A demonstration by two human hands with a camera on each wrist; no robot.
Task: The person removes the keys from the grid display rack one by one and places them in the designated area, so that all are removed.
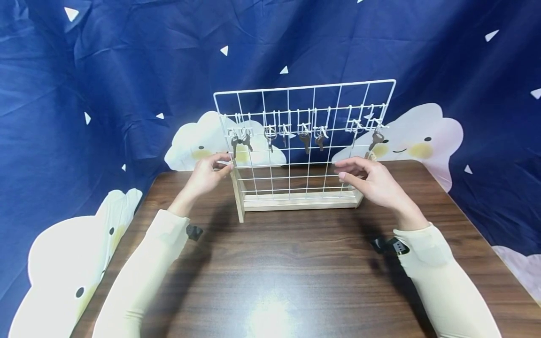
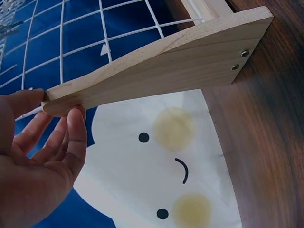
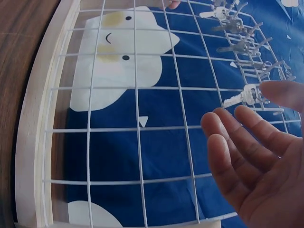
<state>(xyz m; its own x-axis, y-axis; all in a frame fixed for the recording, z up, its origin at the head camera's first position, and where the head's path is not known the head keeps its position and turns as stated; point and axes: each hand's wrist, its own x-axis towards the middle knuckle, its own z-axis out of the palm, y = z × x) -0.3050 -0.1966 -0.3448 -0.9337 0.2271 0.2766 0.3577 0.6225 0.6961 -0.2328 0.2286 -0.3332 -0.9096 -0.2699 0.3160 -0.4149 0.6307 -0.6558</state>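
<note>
A white wire grid rack on a wooden stand (image 1: 300,202) stands on the table, with several keys on rings hanging from its hooks. One key (image 1: 306,141) hangs near the middle and another key (image 1: 376,138) near the right end. My left hand (image 1: 206,174) grips the upper tip of the stand's left wooden side piece (image 2: 161,69), thumb on one edge and fingertips on the other. In front of the grid's right part is my right hand (image 1: 372,182), fingers relaxed and holding nothing. In the right wrist view a silver key (image 3: 244,96) hangs close to its thumb.
The dark wood tabletop (image 1: 270,263) extends in front of the rack. Behind it hangs a blue cloth (image 1: 169,61) printed with white clouds and triangles. A black device (image 1: 194,232) sits at the left cuff and another black device (image 1: 397,246) at the right cuff.
</note>
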